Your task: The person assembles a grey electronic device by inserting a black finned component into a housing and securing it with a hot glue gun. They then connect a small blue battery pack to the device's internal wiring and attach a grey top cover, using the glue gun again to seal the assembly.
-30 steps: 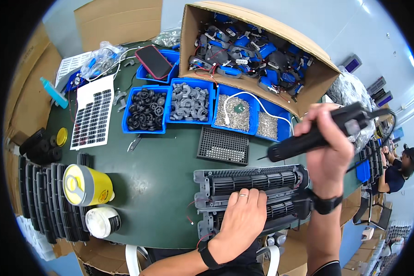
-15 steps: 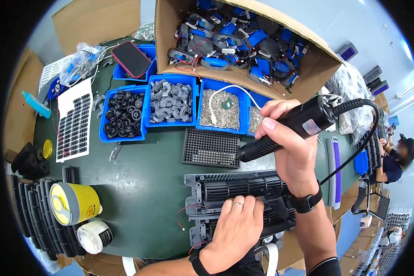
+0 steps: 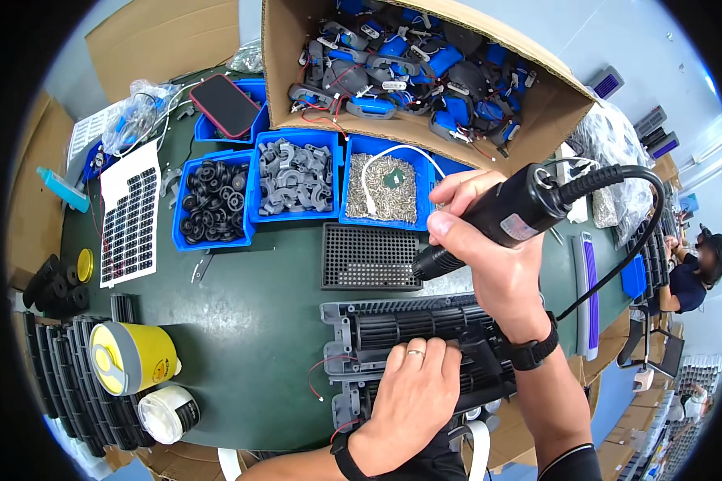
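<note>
In my right hand [image 3: 501, 268] is a black electric screwdriver [image 3: 529, 204], with my fingers closed around its body. Its tip points down-left over the right end of a black perforated screw block [image 3: 361, 240], where rows of small screws sit in some holes. My left hand [image 3: 413, 393] is closed over the edge of a grey fan housing [image 3: 341, 329], fingers together and thumb hidden. A ribbed black fan roller [image 3: 405, 325] lies lengthwise in that housing. Nearer me is another similar housing, partly under my left hand, and thin red wires hang off their left ends.
Blue bins hold black wheels [image 3: 214, 200], grey brackets [image 3: 295, 176] and screws [image 3: 385, 188]. Behind them stands a cardboard box [image 3: 529, 60] of blue-grey motor parts. A yellow cup [image 3: 148, 357], white jar [image 3: 167, 413] and stacked rollers are at left. Another person [image 3: 690, 276] sits far right.
The screwdriver and my right hand have shifted slightly left, and the tip stays at the screw block's right end. My left hand stays on the housing.
</note>
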Tool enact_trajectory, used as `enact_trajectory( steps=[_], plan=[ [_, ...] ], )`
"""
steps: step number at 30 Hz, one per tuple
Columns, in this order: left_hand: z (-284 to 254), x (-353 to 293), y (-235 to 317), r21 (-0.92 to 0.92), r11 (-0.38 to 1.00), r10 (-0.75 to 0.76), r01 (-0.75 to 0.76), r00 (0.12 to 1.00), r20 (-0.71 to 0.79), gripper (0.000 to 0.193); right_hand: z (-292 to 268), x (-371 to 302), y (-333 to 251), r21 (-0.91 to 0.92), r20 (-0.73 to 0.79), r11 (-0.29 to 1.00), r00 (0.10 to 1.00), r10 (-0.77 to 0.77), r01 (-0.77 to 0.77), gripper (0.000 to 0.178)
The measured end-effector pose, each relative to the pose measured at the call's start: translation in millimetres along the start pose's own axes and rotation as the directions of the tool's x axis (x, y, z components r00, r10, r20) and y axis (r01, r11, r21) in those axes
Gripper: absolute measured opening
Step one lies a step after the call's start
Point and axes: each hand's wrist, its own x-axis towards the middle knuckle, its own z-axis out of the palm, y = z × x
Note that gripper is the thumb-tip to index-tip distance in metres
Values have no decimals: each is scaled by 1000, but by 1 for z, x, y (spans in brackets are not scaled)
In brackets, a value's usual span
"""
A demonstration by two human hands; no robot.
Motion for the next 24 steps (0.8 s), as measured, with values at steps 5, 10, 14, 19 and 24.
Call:
enact_trajectory(
  steps=[5,10,14,19,24],
  plan=[
    [-2,1,0,-18,1000,-2,2,1000,1,29,5,-4,-3,11,-2,1000,1000,-25,25,23],
    [0,1,0,-7,1000,5,-5,999,-42,31,3,-6,-12,61,-24,995,996,-82,83,26],
    [-3,2,0,-24,1000,-13,13,1000,7,33,5,-10,-44,59,5,995,997,-79,78,27],
    [8,-1,1,-36,999,-33,33,999,-11,38,19,-16,-65,-27,149,987,977,-153,158,26],
    [10,-3,-5,-230,973,-36,-6,983,-179,25,45,-18,-56,-12,301,987,942,-149,160,27]
  ],
)
